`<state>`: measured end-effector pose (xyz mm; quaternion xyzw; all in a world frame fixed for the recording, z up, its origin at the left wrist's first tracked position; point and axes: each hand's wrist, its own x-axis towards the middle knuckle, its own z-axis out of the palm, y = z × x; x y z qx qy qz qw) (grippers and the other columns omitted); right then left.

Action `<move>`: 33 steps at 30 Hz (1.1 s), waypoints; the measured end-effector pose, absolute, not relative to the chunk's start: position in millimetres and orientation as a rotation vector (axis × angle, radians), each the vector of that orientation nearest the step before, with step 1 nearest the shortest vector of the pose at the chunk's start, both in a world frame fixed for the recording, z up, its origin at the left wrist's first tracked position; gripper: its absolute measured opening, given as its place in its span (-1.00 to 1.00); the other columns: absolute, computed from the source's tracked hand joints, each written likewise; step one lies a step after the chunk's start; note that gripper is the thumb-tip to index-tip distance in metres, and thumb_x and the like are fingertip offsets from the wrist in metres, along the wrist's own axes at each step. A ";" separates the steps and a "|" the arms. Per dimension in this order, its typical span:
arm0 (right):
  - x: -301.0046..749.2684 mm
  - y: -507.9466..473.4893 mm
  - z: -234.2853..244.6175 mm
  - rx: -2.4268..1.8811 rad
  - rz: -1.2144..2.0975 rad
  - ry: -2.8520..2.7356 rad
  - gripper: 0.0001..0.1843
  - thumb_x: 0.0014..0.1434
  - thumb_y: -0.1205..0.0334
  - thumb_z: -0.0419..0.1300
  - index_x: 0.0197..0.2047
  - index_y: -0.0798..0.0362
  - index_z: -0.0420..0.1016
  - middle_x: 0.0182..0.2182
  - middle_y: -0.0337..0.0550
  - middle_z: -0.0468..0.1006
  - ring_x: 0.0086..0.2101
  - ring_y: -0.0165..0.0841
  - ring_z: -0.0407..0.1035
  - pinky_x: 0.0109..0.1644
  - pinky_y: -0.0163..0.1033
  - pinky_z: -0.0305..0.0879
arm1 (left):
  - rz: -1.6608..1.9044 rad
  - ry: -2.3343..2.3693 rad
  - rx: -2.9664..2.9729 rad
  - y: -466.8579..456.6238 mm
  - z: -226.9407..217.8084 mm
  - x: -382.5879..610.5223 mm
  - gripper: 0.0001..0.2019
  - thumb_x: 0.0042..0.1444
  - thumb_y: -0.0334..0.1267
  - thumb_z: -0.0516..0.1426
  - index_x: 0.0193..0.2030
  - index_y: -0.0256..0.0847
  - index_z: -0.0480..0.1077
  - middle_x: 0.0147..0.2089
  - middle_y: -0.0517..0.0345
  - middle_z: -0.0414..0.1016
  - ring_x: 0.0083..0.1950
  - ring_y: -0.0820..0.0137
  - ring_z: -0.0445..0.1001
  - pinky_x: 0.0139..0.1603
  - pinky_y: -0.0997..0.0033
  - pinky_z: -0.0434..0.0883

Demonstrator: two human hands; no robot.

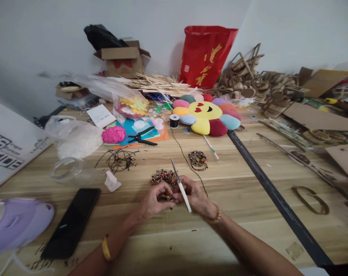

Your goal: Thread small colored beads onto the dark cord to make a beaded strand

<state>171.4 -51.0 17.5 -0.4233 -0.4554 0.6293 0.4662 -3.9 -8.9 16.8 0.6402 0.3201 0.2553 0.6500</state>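
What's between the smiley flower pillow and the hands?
Head view: a coil of colourful beads and a black thread lie between the flower pillow and the left hand and right hand.

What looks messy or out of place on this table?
A tangle of black thread lies loose on the wooden table, with small snippets scattered around it, and a crumpled tissue sits beside it. Near the left hand, holding a beaded string, and the right hand, holding a white-handled tool, nothing looks spilled.
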 end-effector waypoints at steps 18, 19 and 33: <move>177.2 -46.5 23.0 -1.055 1.594 -0.962 -0.45 -0.20 0.13 0.46 -0.17 0.09 0.34 -0.58 -0.41 0.38 -0.62 -0.54 0.31 -0.56 -0.44 0.25 | 0.650 0.885 1.427 -9.1 8.6 -2.3 -0.79 -0.14 -0.27 0.31 -0.36 -0.28 0.44 -0.37 0.09 0.57 -0.33 0.35 0.50 -0.30 0.43 0.38; 177.5 -46.4 23.1 -1.055 1.590 -0.960 -0.45 -0.20 0.14 0.46 -0.17 0.09 0.34 -0.58 -0.40 0.39 -0.62 -0.53 0.32 -0.57 -0.44 0.24 | 0.647 0.876 1.374 -8.2 8.6 -2.8 -0.76 -0.16 -0.24 0.33 -0.36 -0.29 0.44 -0.38 0.10 0.56 -0.35 0.37 0.49 -0.31 0.43 0.37; 175.5 -47.9 17.2 -1.079 1.509 -1.044 -0.47 -0.08 0.07 0.40 -0.10 0.07 0.31 -0.51 -0.33 0.41 -0.55 -0.48 0.34 -0.49 -0.38 0.26 | 0.644 0.847 1.093 -1.8 16.6 -7.0 -0.77 -0.27 -0.24 0.38 -0.54 -0.32 0.47 -0.56 0.19 0.50 -0.51 0.49 0.38 -0.44 0.53 0.28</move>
